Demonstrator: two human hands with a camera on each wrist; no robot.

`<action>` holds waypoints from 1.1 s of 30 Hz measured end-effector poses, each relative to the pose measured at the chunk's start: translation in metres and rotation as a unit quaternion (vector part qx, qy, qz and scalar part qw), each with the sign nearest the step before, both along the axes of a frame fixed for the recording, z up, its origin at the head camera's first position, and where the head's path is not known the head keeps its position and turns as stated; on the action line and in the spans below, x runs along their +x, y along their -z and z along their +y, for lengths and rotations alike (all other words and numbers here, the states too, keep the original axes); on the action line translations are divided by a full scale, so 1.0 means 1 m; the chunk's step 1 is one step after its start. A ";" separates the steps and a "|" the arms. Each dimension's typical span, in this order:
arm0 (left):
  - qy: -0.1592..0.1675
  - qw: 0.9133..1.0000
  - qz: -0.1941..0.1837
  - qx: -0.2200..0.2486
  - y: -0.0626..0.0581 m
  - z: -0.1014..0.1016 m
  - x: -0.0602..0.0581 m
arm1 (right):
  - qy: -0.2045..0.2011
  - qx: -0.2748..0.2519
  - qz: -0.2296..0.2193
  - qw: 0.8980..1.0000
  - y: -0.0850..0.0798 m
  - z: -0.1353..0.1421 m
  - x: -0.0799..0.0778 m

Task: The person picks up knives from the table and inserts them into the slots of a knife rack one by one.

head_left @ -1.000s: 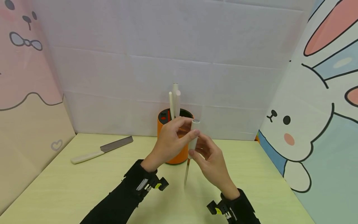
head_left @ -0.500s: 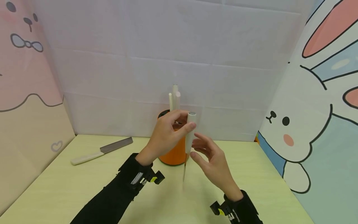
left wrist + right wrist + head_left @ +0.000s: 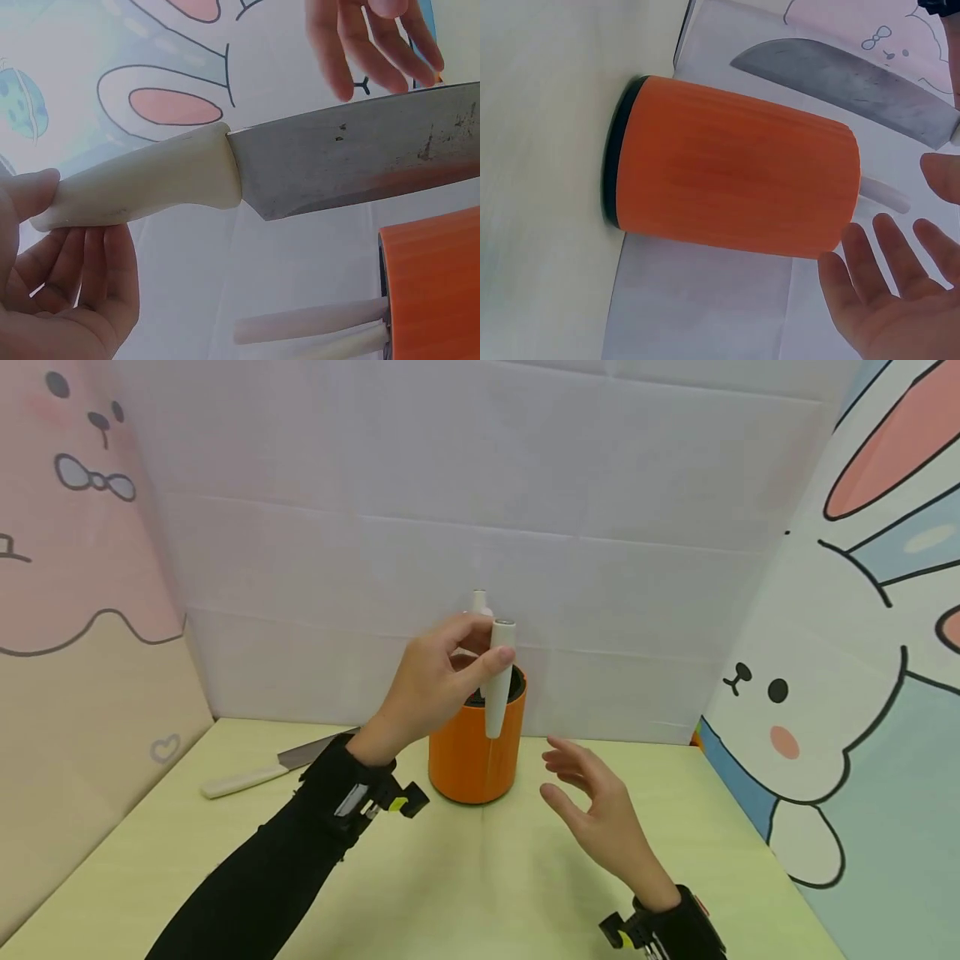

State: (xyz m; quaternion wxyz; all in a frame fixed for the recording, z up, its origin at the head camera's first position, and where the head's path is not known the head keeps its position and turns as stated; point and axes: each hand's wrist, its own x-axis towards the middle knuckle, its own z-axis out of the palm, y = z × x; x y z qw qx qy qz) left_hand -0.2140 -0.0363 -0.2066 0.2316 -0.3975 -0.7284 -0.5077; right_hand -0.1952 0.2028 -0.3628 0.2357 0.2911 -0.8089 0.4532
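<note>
My left hand (image 3: 442,675) pinches the upper end of a kitchen knife's white handle (image 3: 497,681), thumb on one side and fingers on the other. The knife hangs point down in front of the orange knife holder (image 3: 468,756). In the left wrist view its broad, stained blade (image 3: 360,150) runs from the handle toward the right edge. Farther right, my right hand (image 3: 600,806) is off the knife, fingers loosely bent with nothing in them. White handles (image 3: 315,321) of other knives stick out of the holder, partly hidden behind my left hand in the head view.
A second knife with a square-ended blade and a white handle (image 3: 243,782) lies on the pale table (image 3: 450,893) at the left, its blade partly covered by my left forearm. A white cloth wall (image 3: 360,560) closes off the back, with cartoon-printed cloths at both sides.
My right hand has let go of the knife's handle and drawn back to the right. My left hand has lifted the knife up and slightly left, over the front of the holder.
</note>
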 end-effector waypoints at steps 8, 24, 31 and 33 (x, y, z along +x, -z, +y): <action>-0.007 1.000 0.015 0.002 -0.016 -0.008 -0.005 | 0.031 0.058 0.024 0.998 0.004 0.009 -0.003; -0.057 0.998 0.021 -0.006 -0.061 -0.021 -0.014 | 0.056 0.093 0.033 0.993 0.006 0.020 -0.007; -0.053 0.998 0.017 0.002 -0.082 -0.022 -0.020 | 0.059 0.095 0.029 0.993 0.009 0.024 -0.009; -0.054 0.998 0.016 0.004 -0.087 -0.021 -0.021 | 0.059 0.098 0.027 0.993 0.010 0.024 -0.010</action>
